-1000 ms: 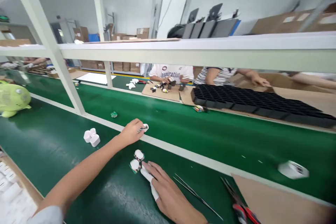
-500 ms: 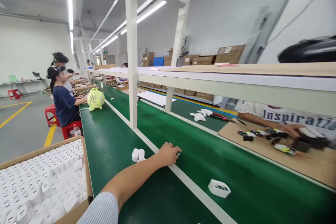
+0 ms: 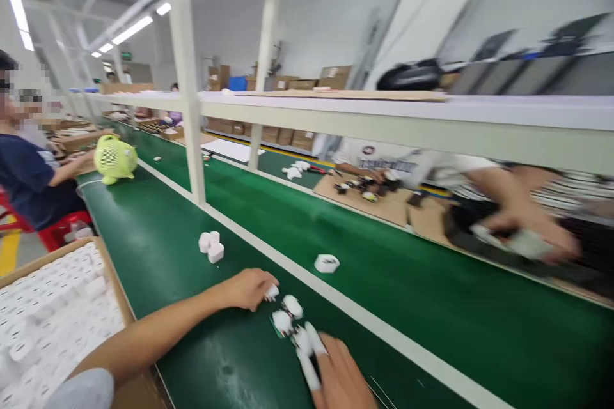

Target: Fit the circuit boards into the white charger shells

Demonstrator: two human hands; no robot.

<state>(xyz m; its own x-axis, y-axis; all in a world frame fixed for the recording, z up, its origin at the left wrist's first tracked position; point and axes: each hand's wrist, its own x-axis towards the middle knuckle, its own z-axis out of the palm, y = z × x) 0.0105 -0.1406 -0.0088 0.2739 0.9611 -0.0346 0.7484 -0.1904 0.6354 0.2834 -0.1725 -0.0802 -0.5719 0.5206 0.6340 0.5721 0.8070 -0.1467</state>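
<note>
Moved back with the left hand (image 3: pixel 252 289) since half a second ago, in the head view, from over the far belt (image 3: pixel 268 211) to the near side of the pale strip (image 3: pixel 384 333). Pinching there, at its fingertips, a small white piece (image 3: pixel 272 293); cannot tell whether touching the bench (image 3: pixel 158 223). Reaching in from near right with the right hand (image 3: pixel 343 374), out of sight then, two white-covered fingers at another white piece (image 3: pixel 302 337); cannot tell if gripping or merely touching. Lying close together between both hands: a third piece (image 3: pixel 282 322) and a fourth (image 3: pixel 292 307). Resting beyond, on the belt, an open white case (image 3: pixel 327 263); left on the bench, three white caps (image 3: pixel 215 252). Best, probably, to hold the piece lightly by its rim, lower it flat, leave a little gap against snagging, steady the others without pressing, and keep the left forearm clear of the caps.
</note>
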